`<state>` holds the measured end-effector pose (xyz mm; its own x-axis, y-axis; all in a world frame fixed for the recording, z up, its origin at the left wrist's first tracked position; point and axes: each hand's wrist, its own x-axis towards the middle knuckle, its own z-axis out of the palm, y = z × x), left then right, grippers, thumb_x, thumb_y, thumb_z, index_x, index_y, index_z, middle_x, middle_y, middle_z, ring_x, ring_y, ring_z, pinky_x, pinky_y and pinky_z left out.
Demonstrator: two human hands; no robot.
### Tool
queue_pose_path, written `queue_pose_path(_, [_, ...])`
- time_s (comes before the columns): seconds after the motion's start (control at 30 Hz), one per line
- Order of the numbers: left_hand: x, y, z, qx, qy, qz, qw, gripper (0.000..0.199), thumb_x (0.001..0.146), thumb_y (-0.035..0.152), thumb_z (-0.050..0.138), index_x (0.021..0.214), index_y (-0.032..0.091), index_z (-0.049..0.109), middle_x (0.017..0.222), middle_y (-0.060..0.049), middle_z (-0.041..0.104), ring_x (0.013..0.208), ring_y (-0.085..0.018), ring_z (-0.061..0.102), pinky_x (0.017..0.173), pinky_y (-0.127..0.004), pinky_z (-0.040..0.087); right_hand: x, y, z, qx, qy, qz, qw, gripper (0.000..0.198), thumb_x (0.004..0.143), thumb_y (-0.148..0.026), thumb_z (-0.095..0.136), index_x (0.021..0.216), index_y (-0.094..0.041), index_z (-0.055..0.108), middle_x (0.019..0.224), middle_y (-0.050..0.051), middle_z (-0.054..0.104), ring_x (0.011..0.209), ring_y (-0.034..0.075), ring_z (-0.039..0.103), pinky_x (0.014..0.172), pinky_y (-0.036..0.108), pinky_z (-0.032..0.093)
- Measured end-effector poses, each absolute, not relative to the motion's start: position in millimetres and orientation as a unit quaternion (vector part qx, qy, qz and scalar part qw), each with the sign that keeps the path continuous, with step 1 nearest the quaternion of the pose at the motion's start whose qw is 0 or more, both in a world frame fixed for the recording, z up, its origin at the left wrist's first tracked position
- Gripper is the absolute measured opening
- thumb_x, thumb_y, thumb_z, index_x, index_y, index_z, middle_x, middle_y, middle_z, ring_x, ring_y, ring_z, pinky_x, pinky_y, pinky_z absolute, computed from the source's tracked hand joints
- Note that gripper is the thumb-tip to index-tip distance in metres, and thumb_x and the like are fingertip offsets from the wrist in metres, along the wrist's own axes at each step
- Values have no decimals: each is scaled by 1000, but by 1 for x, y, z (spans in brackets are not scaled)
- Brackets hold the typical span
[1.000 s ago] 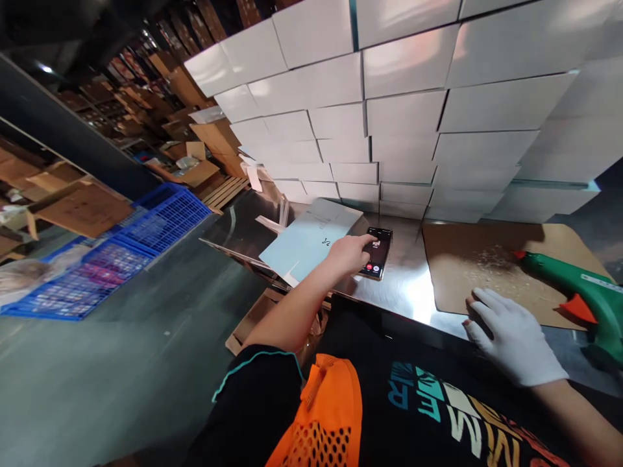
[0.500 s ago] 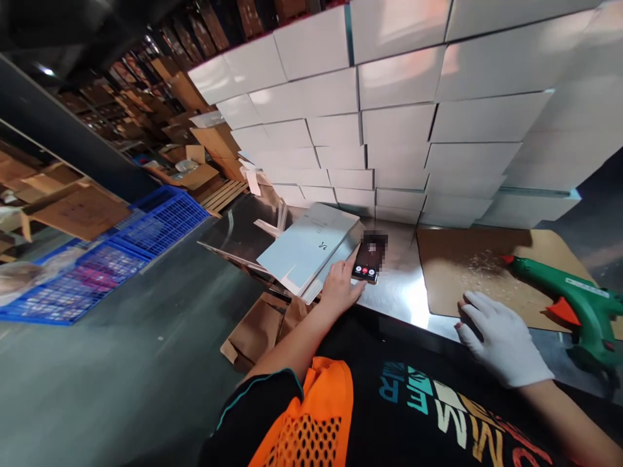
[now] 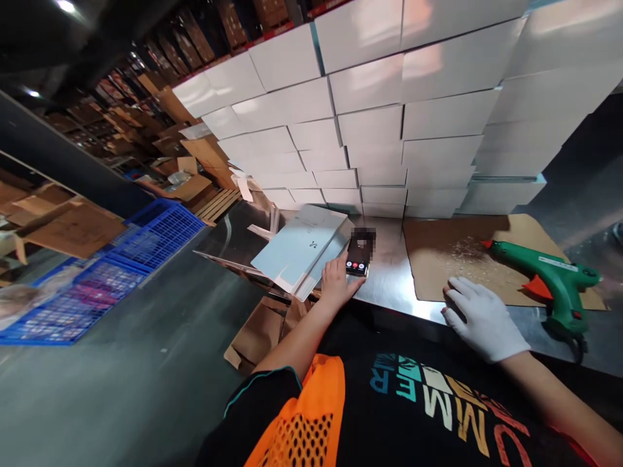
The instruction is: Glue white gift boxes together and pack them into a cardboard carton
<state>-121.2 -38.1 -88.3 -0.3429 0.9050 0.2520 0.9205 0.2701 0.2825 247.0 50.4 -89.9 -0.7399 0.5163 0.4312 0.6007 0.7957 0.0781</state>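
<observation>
My bare left hand point(image 3: 335, 282) grips a smartphone point(image 3: 357, 258) by its left side and lower edge, the thumb at the bottom. Round call buttons glow on the phone's screen, and its upper part is blurred out. Just left of it lie flat pale-blue boxes or folders point(image 3: 302, 250), stacked askew. My right hand point(image 3: 484, 318), in a white glove with bare fingertips showing, rests at the table's front edge with its fingers stretched out and nothing in them. Beyond it is a brown cardboard sheet point(image 3: 428, 253) with clear scraps on it. A green glue gun point(image 3: 549, 272) with an orange trigger lies to the right.
A tall wall of stacked white boxes point(image 3: 370, 130) stands behind the metal table point(image 3: 387, 279). Blue plastic crates point(image 3: 156, 237) and open cartons point(image 3: 73, 227) are on the floor at left. An open brown carton point(image 3: 256, 331) sits below the table's edge.
The head view has turned slightly right, so the table and its things appear further left. My left hand keeps its hold on the phone; my right hand stays by the cardboard.
</observation>
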Motion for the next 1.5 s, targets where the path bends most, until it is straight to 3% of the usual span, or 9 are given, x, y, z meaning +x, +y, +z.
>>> queue_pose_path(0.4, [-102,-27,-83,-510,-840,-180,26,116,80,69,97,167,10,49,141,-23,69,128,-42,65,110,-53,53,246,48,-85,-294,-926,-108,210,36,112,-33,49,118,-13,79,143,22,74,130,36,70,107,51,57])
queue_pose_path(0.67, [-105,-31,-91,-533,-821,-203,33,95,88,59,92,164,17,55,139,-21,69,129,-39,65,110,-52,55,244,44,-79,-300,-927,-98,202,34,111,-32,50,115,-14,80,142,21,75,131,36,69,109,51,55])
queue_pose_path(0.93, [-116,-59,-109,-599,-759,-248,61,57,96,51,87,146,26,77,163,-21,55,147,-41,55,124,-61,51,245,44,-77,-290,-928,-110,205,35,112,-33,49,114,-14,78,140,21,75,129,35,69,109,48,53])
queue_pose_path(1.17, [-112,-57,-107,-592,-774,-219,55,60,96,55,86,149,29,77,169,-21,50,149,-43,52,124,-63,50,244,44,-78,-294,-927,-104,209,36,111,-33,49,114,-15,79,140,21,75,131,36,69,108,49,54])
queue_pose_path(1.5, [-113,-58,-107,-599,-767,-221,61,51,96,51,87,142,28,81,163,-20,56,147,-41,55,124,-61,51,243,43,-74,-285,-928,-109,214,32,111,-31,50,113,-15,77,137,21,75,131,35,67,109,48,52])
